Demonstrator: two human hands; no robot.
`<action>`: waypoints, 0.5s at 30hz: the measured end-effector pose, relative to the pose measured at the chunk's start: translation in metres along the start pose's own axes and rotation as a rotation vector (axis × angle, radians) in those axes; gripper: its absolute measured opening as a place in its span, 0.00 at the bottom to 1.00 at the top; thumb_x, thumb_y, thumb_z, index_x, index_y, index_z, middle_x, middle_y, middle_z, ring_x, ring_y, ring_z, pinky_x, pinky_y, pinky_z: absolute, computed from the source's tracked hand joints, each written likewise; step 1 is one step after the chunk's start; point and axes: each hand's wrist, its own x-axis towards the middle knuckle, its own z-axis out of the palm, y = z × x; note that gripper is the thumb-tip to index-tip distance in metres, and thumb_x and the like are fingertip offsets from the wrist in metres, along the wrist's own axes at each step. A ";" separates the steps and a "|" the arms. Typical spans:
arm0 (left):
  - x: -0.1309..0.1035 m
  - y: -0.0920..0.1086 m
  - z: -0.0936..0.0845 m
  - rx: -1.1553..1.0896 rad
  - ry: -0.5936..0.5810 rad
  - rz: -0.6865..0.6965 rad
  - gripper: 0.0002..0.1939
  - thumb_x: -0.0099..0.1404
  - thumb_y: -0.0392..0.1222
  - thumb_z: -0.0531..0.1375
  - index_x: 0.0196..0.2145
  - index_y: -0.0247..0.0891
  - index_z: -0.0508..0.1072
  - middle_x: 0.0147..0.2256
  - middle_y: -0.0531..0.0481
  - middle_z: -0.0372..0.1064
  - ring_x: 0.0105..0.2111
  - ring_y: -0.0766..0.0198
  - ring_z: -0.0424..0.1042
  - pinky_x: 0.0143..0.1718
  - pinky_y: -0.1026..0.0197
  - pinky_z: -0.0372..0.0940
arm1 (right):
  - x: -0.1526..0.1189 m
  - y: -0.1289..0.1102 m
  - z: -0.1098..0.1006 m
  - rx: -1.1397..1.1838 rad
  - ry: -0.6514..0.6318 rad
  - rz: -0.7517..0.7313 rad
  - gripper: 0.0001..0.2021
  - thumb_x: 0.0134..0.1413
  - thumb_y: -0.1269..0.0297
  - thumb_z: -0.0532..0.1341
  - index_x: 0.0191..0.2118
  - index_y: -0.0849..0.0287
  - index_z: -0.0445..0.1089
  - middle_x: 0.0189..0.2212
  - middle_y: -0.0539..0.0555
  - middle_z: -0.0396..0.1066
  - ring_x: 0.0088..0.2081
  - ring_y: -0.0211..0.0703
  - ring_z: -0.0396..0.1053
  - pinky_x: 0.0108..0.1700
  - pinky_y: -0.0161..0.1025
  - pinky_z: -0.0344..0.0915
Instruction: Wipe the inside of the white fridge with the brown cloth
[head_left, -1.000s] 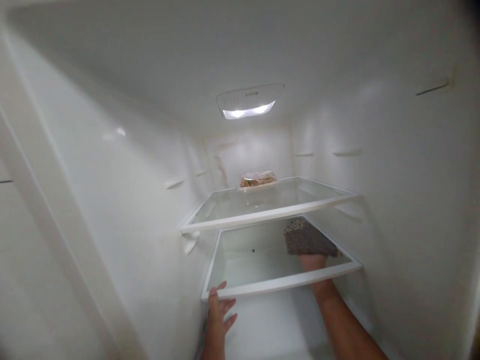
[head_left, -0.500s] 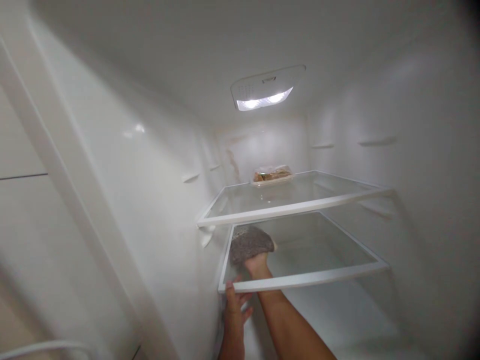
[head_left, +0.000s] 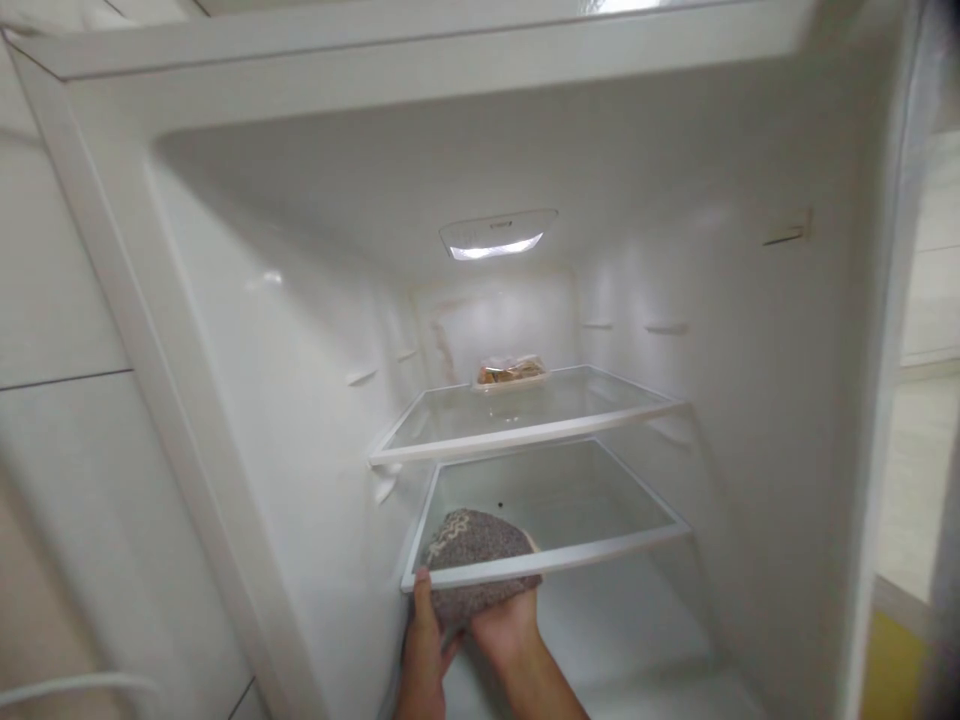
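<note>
Where the fridge light point(head_left: 495, 240) glows, grey cloth point(head_left: 472, 545) on glass shelf point(head_left: 600, 545).

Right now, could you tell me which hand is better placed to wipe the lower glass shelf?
The right hand: its grip is on the grey cloth at the lower shelf's front edge. The left hand only steadies that edge's left corner.

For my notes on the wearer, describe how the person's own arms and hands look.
Both forearms are bare: no sleeve shows anywhere in view. The left hand and the right hand wear no gloves, and no ring, watch or bracelet is visible. The picture is soft, so fine details such as the nails cannot be made out.
</note>
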 end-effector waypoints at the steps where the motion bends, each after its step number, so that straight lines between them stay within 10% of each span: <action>1: -0.003 0.002 0.000 0.015 0.006 0.005 0.36 0.63 0.69 0.49 0.61 0.45 0.61 0.61 0.41 0.68 0.64 0.49 0.63 0.61 0.43 0.63 | -0.004 -0.010 -0.006 -0.107 0.021 -0.021 0.40 0.56 0.39 0.35 0.51 0.59 0.73 0.43 0.62 0.79 0.49 0.55 0.75 0.53 0.60 0.69; 8: -0.007 0.010 -0.007 0.119 -0.026 -0.014 0.33 0.66 0.66 0.47 0.60 0.43 0.59 0.57 0.36 0.71 0.61 0.51 0.67 0.60 0.44 0.62 | -0.026 -0.100 -0.086 -0.998 0.214 -0.211 0.47 0.55 0.50 0.20 0.60 0.58 0.68 0.52 0.67 0.74 0.51 0.56 0.74 0.54 0.62 0.67; 15: -0.014 0.008 -0.009 0.126 -0.075 0.047 0.35 0.64 0.67 0.48 0.60 0.43 0.58 0.57 0.37 0.71 0.60 0.50 0.66 0.60 0.44 0.61 | -0.066 -0.137 -0.150 -0.788 0.446 -0.413 0.45 0.56 0.45 0.21 0.57 0.46 0.71 0.48 0.62 0.77 0.51 0.55 0.76 0.54 0.65 0.68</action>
